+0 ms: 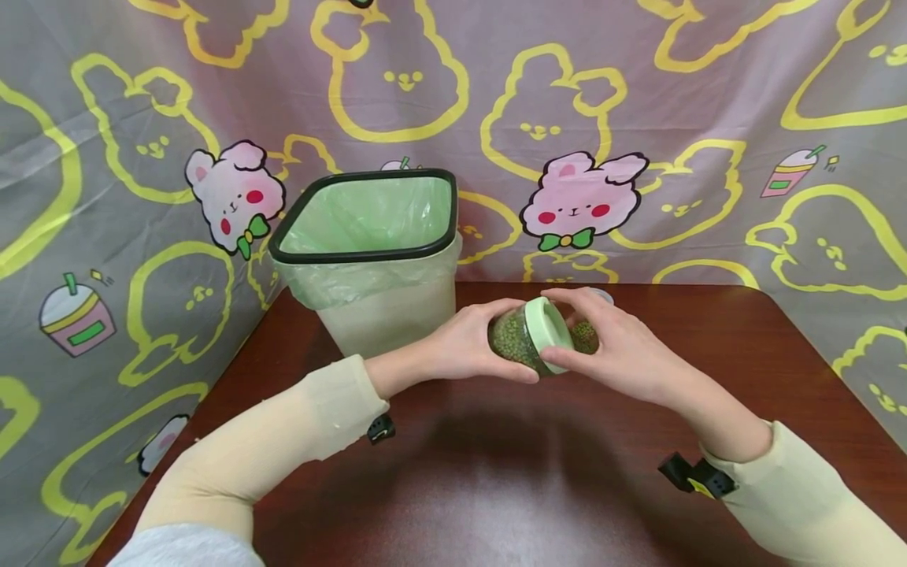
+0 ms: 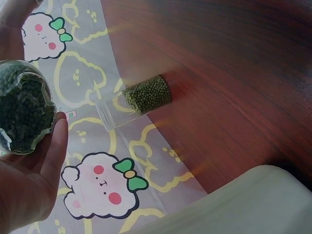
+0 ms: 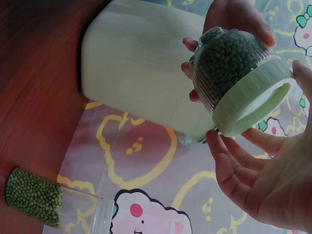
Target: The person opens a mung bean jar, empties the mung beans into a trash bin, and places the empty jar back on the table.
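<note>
A clear jar of green beans, with a light green lid, is held tilted above the table. My left hand grips the jar's body from the left, fingers curled round it. On the other side, my right hand holds the lid's rim between thumb and fingers. Seen from the right wrist, the lid sits on the jar; its top has a recessed middle. Behind my right hand, partly hidden in the head view, a clear cylindrical container stands on the table, its lower part filled with green beans.
A pale waste bin with a black rim and a light green liner bag stands at the back left of the dark brown table. A patterned cloth hangs behind the table and along its sides.
</note>
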`<state>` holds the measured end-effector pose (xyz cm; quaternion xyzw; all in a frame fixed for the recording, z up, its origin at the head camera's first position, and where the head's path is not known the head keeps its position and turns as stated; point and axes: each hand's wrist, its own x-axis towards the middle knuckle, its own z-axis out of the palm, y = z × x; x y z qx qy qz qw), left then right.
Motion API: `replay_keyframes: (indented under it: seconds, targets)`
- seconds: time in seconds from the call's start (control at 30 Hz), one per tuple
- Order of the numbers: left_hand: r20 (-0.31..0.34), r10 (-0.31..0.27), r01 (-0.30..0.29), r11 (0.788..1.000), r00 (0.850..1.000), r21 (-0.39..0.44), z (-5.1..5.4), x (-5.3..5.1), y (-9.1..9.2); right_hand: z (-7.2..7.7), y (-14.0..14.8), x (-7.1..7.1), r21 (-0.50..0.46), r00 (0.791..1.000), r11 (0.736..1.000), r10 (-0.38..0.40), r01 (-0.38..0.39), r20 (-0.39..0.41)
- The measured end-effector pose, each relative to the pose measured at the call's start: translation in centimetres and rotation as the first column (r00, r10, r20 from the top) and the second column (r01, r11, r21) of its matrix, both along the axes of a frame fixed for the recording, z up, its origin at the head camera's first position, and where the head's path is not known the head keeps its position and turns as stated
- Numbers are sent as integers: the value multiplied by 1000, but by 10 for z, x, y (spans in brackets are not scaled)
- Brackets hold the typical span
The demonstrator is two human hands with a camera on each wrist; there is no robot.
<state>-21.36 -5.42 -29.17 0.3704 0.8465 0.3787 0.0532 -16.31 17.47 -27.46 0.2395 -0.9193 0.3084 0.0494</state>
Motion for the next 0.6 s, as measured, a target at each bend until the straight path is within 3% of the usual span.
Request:
replay_keyframes:
  seconds: [0.6]
  targets:
    - [-9,14,-14,1000,1000,-22,2,1,0,1,4,2,-58,996,995,85,-84,8]
